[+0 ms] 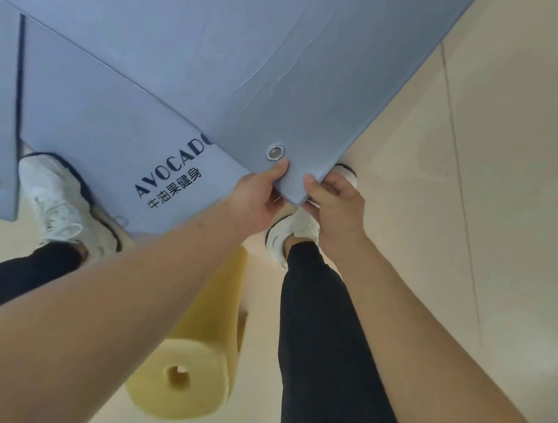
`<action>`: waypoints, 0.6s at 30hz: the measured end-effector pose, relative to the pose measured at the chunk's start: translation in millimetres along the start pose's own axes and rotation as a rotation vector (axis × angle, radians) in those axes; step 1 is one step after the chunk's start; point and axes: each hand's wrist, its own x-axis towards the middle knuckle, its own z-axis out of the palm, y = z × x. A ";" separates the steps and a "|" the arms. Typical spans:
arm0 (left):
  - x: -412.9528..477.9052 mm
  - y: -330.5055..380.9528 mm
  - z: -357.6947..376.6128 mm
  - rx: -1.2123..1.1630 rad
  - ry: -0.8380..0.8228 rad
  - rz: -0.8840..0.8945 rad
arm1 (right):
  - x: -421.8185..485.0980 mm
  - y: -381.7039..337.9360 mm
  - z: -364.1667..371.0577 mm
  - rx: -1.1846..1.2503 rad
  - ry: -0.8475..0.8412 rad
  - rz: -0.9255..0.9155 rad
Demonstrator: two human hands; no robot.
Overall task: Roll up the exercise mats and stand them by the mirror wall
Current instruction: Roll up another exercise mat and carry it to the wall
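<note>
Beige floor point(482, 163), hands point(262, 195) pinching blue mat point(253, 53) corner

Setting: gym or fitness studio. Evidence: blue foam exercise mats point(191, 47) with metal eyelets point(275, 152), one printed "AVOCADO" point(172, 169); rolled yellow mat point(193, 357); pale smooth floor point(516, 167); white trainers point(55, 201).

Top mat point(285, 74) overlapping lettered mat point(113, 132)

I see a blue-grey mat point(287, 57) unrolled, its near corner with a metal eyelet point(275, 152) overlapping a second flat blue-grey mat point(107, 124) printed AVOCADO on the left. Nearer, a yellow mat point(193, 357) lies rolled up on the floor.
</note>
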 end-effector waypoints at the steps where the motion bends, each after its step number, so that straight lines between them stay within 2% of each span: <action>1: -9.1 1.6 -10.2 0.004 0.018 0.019 | -8.9 1.8 3.5 -0.005 0.001 0.008; 8: -72.7 13.4 -110.6 -0.002 0.208 -0.015 | -31.7 -26.4 25.5 0.268 0.172 0.014; 14: -114.5 30.0 -195.5 -0.056 0.265 0.056 | -64.5 6.0 72.2 0.176 0.165 0.076; 16: -131.5 37.7 -210.2 0.020 0.367 0.099 | -79.0 19.5 92.4 0.163 0.181 0.069; 18: -148.9 41.2 -224.3 0.289 0.558 0.220 | -94.1 33.4 111.4 0.151 0.174 0.054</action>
